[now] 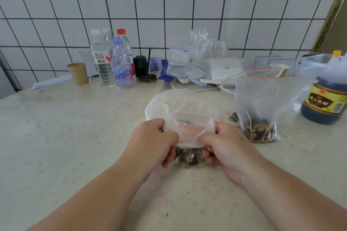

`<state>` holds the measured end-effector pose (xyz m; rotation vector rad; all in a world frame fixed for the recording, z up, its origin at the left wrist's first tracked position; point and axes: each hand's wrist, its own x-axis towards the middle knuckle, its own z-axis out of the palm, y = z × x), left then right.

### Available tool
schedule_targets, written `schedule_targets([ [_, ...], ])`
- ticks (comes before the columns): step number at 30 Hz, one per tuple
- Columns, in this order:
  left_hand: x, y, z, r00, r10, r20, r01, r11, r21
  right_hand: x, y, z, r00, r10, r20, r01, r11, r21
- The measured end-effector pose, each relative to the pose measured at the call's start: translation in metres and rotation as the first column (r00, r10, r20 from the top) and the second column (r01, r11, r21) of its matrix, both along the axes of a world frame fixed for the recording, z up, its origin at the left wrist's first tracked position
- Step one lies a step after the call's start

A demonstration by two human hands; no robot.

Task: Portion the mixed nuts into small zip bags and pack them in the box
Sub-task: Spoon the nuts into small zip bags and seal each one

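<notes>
I see the pale speckled bench (75,137) running back to a white tiled wall (169,5). At far right stands a dark vinegar jug (324,95) with a yellow cap. Just left of it, a large zip bag (266,99) stands open, mixed nuts (259,129) pooled in its bottom. Along the wall: stacked clear lidded boxes (180,62), four water bottles (120,65) grouped together, a brown paper cup (78,73). At centre, near me, the small zip bag (187,137) with nuts in its lower part is held upright just above the bench. Left hand (155,142) and right hand (223,146) each grip one side, fingers curled round the bag, thumbs pinching below the red zip strip.
</notes>
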<state>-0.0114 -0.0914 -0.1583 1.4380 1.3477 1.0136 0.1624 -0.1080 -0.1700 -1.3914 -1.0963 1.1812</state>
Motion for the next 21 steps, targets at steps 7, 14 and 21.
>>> schedule_targets([
  [7,-0.012,0.005,0.002,0.993,-0.118,-0.024,0.115,0.989,-0.094,0.010,-0.002,0.012,0.929,0.071,-0.364,-0.126,0.984,-0.128],
  [14,-0.018,0.009,0.012,0.901,-0.129,0.414,0.275,0.909,-0.315,0.016,0.000,0.012,0.932,0.090,-0.350,-0.157,0.973,-0.169],
  [21,-0.013,0.012,0.004,0.860,-0.103,0.499,0.280,0.914,-0.294,0.013,0.000,0.004,0.988,0.110,0.112,-0.105,0.993,-0.046],
])
